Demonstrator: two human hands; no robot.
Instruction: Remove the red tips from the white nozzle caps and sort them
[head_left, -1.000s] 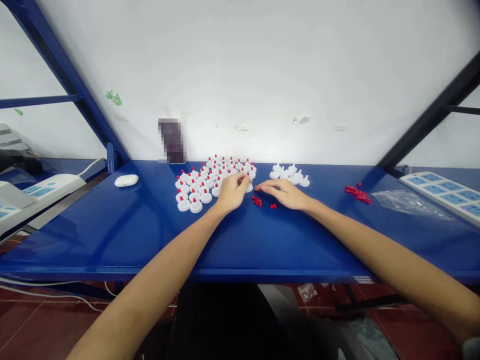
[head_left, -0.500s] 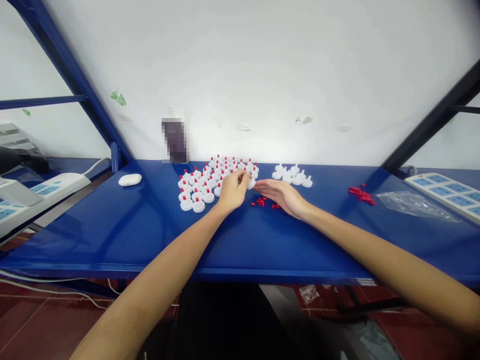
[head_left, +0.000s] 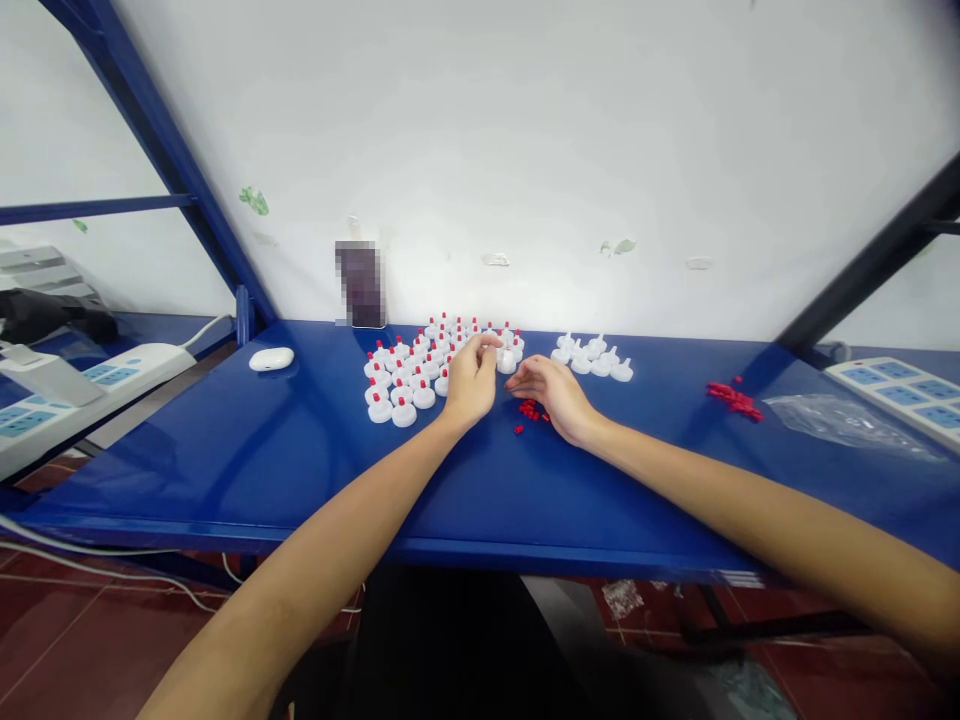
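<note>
My left hand (head_left: 472, 382) is closed, its fingertips at the top of a white nozzle cap (head_left: 507, 362) that sits at the right edge of a group of similar caps. Those white caps (head_left: 403, 413) stand upright with red tips. My right hand (head_left: 559, 398) faces it from the right, fingers curved and holding nothing I can see. Under and beside its fingers lie several small red tips (head_left: 529, 409), one of them loose nearer me. Behind my right hand is a cluster of white nozzle caps (head_left: 600, 364) without red tips.
A pile of red tips (head_left: 735, 400) lies to the right beside a clear plastic bag (head_left: 840, 422). Power strips (head_left: 904, 388) stand at both sides. A white case (head_left: 271, 359) is at the left on the blue table (head_left: 300, 470). A blurred dark object (head_left: 361, 285) leans on the wall.
My right hand's fingers have gone from stretched out to curved, and the red tips near them lie closer together. The nozzle cap at my left hand has shifted slightly away. The view has moved slightly.
</note>
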